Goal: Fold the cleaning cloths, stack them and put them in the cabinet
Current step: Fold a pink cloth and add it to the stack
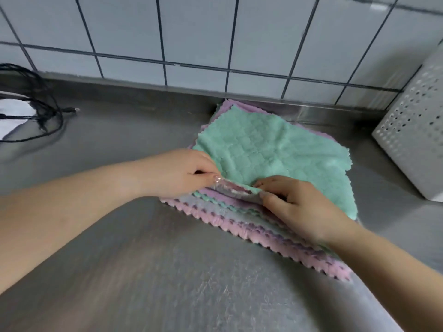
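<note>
Both hands at frame centre: left hand [178, 172] and right hand [291, 202] pinched green cloth [271, 152] near edge atop pile [239, 219], likely to start fold.

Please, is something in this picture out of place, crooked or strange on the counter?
Nothing is spilled or damaged. The pile of cloths is uneven: its zigzag edges are fanned out, not aligned, and the green cloth on top lies askew. Both hands, left hand and right hand, pinch its near edge. A tangled black cable lies at far left.
</note>
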Available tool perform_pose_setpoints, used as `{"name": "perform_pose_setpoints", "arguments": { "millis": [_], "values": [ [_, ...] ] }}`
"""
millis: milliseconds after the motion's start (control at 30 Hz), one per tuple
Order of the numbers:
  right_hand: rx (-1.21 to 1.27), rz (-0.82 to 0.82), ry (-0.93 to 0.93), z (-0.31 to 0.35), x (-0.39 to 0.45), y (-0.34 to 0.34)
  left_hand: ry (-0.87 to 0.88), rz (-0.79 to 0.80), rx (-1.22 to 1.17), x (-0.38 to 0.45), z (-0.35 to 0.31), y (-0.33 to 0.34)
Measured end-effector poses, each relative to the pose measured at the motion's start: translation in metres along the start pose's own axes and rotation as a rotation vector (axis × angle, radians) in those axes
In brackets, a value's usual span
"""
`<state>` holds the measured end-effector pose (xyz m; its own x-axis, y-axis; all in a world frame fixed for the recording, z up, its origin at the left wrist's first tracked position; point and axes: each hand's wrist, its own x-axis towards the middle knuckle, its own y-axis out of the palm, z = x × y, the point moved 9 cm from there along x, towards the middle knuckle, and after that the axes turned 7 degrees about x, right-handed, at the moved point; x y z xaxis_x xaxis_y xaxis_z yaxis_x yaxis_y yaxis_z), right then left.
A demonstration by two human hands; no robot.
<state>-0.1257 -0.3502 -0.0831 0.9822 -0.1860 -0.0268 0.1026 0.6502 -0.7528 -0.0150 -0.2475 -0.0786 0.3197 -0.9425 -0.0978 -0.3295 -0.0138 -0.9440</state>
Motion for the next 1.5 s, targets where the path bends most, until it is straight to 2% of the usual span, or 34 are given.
{"name": "perform_pose_setpoints", "arguments": {
  "millis": [167, 267, 400, 500, 633, 767, 933, 1100, 1167, 1233, 1367, 1500],
  "values": [
    [-0.213, -0.107, 0.018, 0.023, -0.012, -0.002, -0.099, -0.101, 0.092, -0.018, -0.015, -0.007],
    [-0.335, -0.168, 0.076, 0.033, -0.012, -0.002, -0.164, -0.194, 0.043, -0.023, -0.022, -0.006],
    [-0.363, -0.234, 0.172, 0.029, -0.009, 0.002, -0.259, -0.262, -0.036, -0.021, -0.021, 0.008],
    [-0.398, -0.272, 0.189, 0.030, -0.014, -0.001, -0.295, -0.387, 0.026, -0.025, -0.020, -0.001],
    [-0.438, -0.273, 0.215, 0.019, -0.027, -0.008, -0.286, -0.362, 0.170, -0.028, -0.012, -0.001],
    [-0.553, -0.298, 0.288, 0.001, -0.045, -0.029, -0.335, -0.441, 0.228, -0.033, 0.002, -0.014],
    [-0.375, -0.513, 0.334, -0.014, -0.060, -0.080, -0.282, -0.625, 0.182, -0.044, -0.013, -0.051],
    [-0.126, -0.645, 0.156, 0.013, -0.088, -0.100, -0.138, -0.722, 0.210, -0.087, -0.045, -0.080],
    [-0.014, -0.645, 0.107, 0.021, -0.104, -0.094, -0.088, -0.734, 0.141, -0.115, -0.055, -0.078],
    [0.074, -0.574, 0.084, 0.023, -0.119, -0.078, -0.070, -0.656, 0.085, -0.141, -0.060, -0.062],
    [0.029, -0.343, 0.082, 0.027, -0.144, -0.031, -0.140, -0.470, 0.009, -0.186, -0.053, -0.014],
    [0.065, -0.223, 0.148, 0.024, -0.161, -0.001, -0.200, -0.394, -0.077, -0.219, -0.055, 0.014]
  ]
}}
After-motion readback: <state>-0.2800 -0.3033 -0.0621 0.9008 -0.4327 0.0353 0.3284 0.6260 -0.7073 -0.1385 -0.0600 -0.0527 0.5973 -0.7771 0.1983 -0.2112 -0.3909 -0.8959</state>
